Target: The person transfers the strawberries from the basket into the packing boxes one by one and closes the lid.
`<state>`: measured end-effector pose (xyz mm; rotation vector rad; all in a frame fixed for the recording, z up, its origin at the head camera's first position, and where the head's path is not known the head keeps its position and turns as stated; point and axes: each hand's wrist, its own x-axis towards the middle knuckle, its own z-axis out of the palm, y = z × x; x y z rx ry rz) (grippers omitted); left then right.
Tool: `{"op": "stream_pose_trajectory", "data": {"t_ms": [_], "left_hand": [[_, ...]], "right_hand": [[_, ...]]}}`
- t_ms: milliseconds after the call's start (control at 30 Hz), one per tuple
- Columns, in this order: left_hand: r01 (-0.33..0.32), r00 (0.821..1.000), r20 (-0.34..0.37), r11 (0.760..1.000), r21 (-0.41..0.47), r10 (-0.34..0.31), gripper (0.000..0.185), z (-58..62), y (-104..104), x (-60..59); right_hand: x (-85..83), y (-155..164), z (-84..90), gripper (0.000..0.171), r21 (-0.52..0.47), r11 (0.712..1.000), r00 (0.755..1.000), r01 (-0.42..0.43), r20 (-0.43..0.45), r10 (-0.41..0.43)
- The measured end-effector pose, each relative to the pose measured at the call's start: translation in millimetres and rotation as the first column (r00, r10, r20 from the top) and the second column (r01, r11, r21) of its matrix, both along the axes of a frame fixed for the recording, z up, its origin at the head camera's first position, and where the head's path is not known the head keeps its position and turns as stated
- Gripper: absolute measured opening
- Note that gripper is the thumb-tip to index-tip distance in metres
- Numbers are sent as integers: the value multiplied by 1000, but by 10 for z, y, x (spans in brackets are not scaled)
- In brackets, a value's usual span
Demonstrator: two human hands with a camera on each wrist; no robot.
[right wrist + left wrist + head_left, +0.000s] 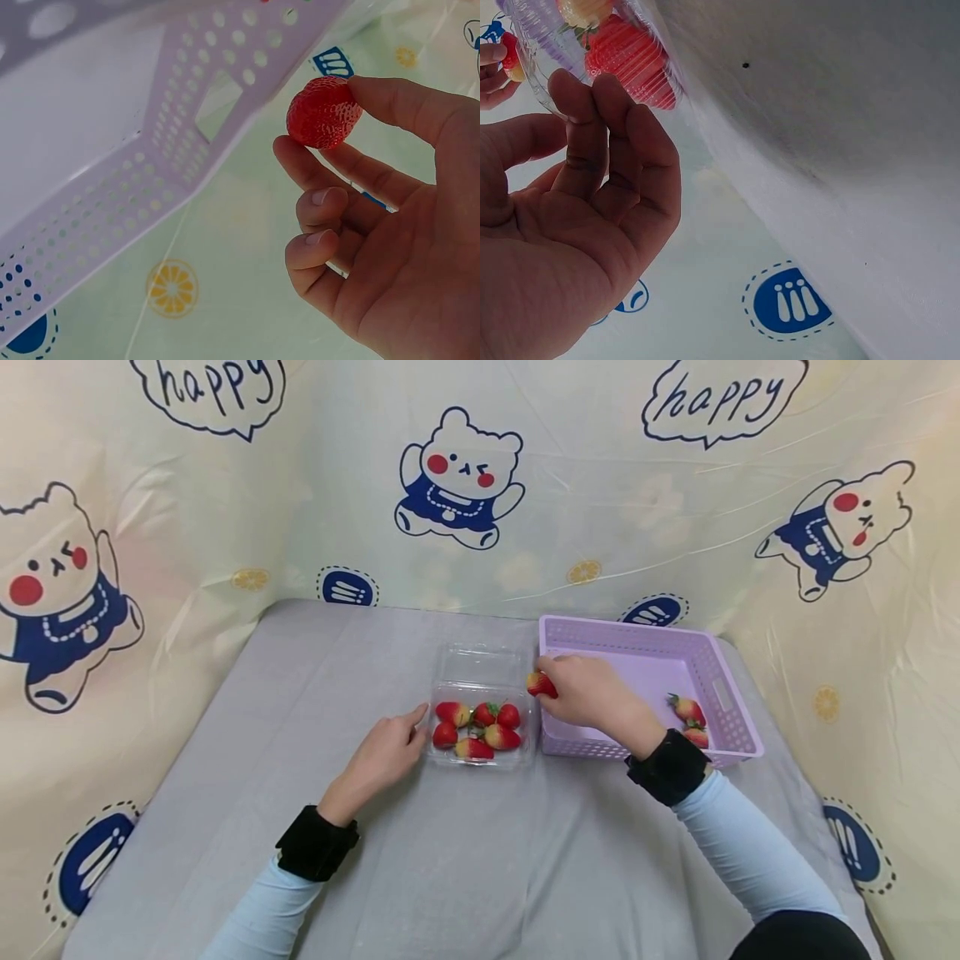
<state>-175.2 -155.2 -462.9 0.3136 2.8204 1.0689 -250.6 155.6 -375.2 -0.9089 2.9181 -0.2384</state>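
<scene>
Looks well along tbh: 6 strawberries (502, 737) in clear box (482, 670), pinching 1 strawberry (540, 684) with fingers of right hand (592, 693), box's 2 o'clock. Left hand (385, 749) at 9 o'clock, fingers together. Maybe 2 to go, purple basket's (600, 667) 4 o'clock.

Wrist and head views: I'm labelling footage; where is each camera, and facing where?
Head: worn on head, facing forward and down at clear box and basket; left hand, right hand, sleeves show.
Left wrist: worn there, facing the box; both hands show.
Right wrist: worn there, facing held strawberry and basket; right hand shows.
Head and right wrist share the basket and held strawberry.
</scene>
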Motion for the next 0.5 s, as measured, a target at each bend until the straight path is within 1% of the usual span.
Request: {"op": "stream_pose_trajectory", "data": {"t_ms": [200, 500], "left_hand": [[0, 1000, 6, 1000, -4, 0, 54, 9, 2, 0], [7, 1000, -22, 1000, -7, -7, 52, -3, -7, 3]], "right_hand": [[53, -103, -58, 34, 21, 998, 998, -55, -33, 55], [136, -252, -130, 34, 35, 993, 994, -112, 6, 112]]}}
